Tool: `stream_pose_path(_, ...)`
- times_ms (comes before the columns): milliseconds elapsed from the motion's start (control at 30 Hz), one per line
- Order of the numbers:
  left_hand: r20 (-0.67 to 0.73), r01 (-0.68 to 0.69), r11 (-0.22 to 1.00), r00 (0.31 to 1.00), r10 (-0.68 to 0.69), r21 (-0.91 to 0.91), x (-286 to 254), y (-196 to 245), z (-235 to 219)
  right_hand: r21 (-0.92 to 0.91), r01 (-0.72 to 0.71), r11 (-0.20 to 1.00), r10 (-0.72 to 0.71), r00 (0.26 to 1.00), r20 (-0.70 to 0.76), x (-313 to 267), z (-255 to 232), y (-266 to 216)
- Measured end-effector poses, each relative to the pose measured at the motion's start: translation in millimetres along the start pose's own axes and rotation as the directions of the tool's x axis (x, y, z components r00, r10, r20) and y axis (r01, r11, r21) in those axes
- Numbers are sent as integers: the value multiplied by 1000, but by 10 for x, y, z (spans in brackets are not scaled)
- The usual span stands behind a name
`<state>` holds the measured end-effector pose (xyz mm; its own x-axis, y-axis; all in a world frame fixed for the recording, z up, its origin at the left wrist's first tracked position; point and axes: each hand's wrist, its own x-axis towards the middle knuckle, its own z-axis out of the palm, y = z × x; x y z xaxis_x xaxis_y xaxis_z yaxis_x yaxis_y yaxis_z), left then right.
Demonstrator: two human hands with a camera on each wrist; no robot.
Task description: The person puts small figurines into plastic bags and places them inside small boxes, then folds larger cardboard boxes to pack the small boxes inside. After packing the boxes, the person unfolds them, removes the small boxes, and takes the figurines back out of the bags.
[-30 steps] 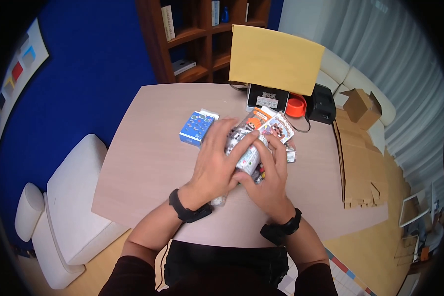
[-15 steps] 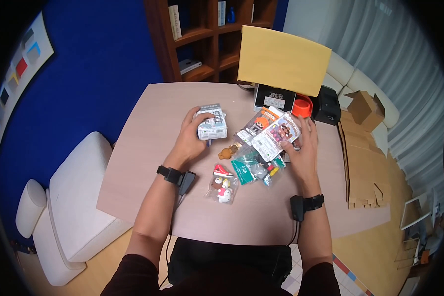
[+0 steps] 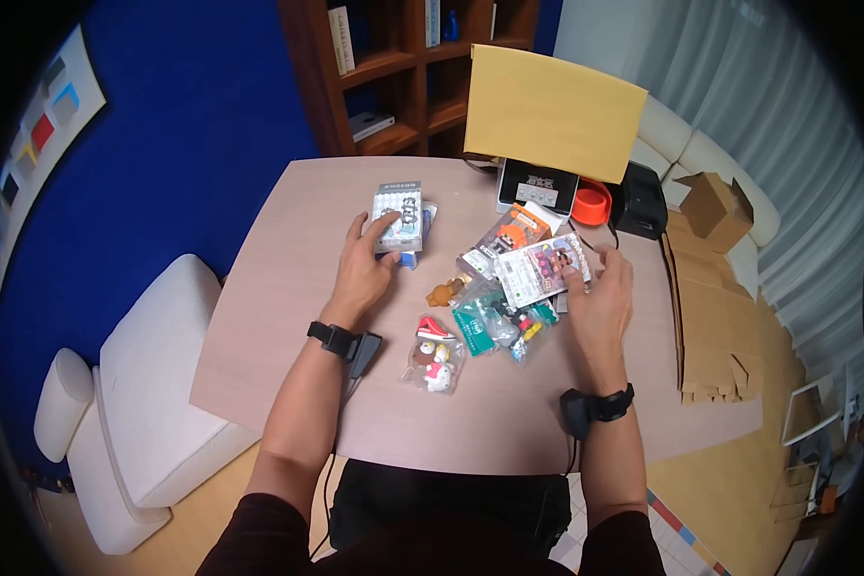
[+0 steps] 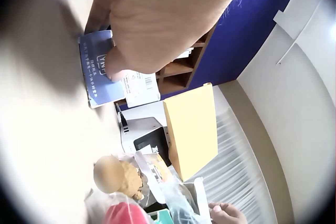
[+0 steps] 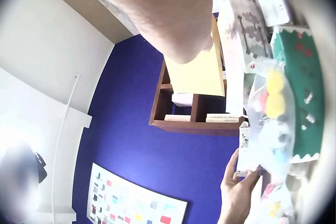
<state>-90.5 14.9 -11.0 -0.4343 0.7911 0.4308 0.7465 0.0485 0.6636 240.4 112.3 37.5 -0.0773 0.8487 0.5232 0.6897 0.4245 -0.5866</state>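
Observation:
My left hand (image 3: 360, 274) grips a grey-and-white box (image 3: 395, 204), which lies over a blue box (image 3: 410, 258) at the table's left. In the left wrist view, the thumb reaches onto the printed side of the blue box (image 4: 95, 85). On the right, my right hand (image 3: 603, 302) holds a white box with a cartoon picture (image 3: 526, 276) by its right end, thumb on top. An orange-topped toy package (image 3: 505, 236) lies just behind it. Closer to me are a brown bear figure (image 3: 442, 294) and a clear bag with a green card (image 3: 474, 328).
A clear bag of small figures (image 3: 436, 372) lies near the front. At the back stand a device with a yellow panel (image 3: 555, 115), a red ring-shaped item (image 3: 591, 204) and a black box (image 3: 640, 204). Flattened cardboard (image 3: 710, 317) covers the right side.
My hands were together on a packaged toy mid-table, then parted. The left brought the grey-and-white box down over the blue box; the right has tilted the white cartoon box.

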Motion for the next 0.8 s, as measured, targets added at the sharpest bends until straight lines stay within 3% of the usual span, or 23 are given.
stream_pose_path(133, -3, -11, 1000, 1000, 11, 8, -5, 8, 38, 116, 63, 991, -69, 996, 51, 50, 151, 221)
stream_pose_path(200, 45, 34, 999, 998, -33, -21, -2, 59, 1, 227, -83, 970, 40, 981, 188, 104, 190, 337)
stream_pose_path(300, -3, -15, 997, 1000, 15, 69, 8, 37, 23, 307, -104, 946, 47, 982, 185, 132, 353, 602)
stream_pose_path(433, 37, -10, 993, 999, 6, 116, 74, 86, -29, 243, -108, 964, 35, 958, 285, 139, 167, 334)
stream_pose_path(533, 66, 78, 987, 994, -88, 140, 40, 450, -33, 317, -111, 942, 16, 958, 288, 151, 145, 305)
stream_pose_path(600, -24, 88, 887, 996, -86, 454, 28, 689, -11, 650, -303, 697, 112, 941, 319, 163, 203, 384)
stream_pose_path(633, -16, 75, 888, 997, -76, 453, 49, 745, -5, 651, -303, 696, 121, 943, 310, 176, 221, 405)
stream_pose_path(700, 14, -138, 979, 990, 137, 148, 74, 852, 28, 746, -166, 646, 94, 986, 138, 175, 251, 443)
stream_pose_path(733, 25, -145, 979, 989, 143, 143, 62, 970, 45, 670, -89, 737, 84, 996, 40, 143, 167, 330)
stream_pose_path(767, 101, -269, 962, 959, 263, 50, 37, 1142, 64, 666, -94, 740, 95, 995, 36, 113, 121, 268)
stream_pose_path(800, 163, -381, 923, 909, 384, -52, 9, 1314, 91, 548, -4, 837, 38, 998, -51, 91, 87, 221)
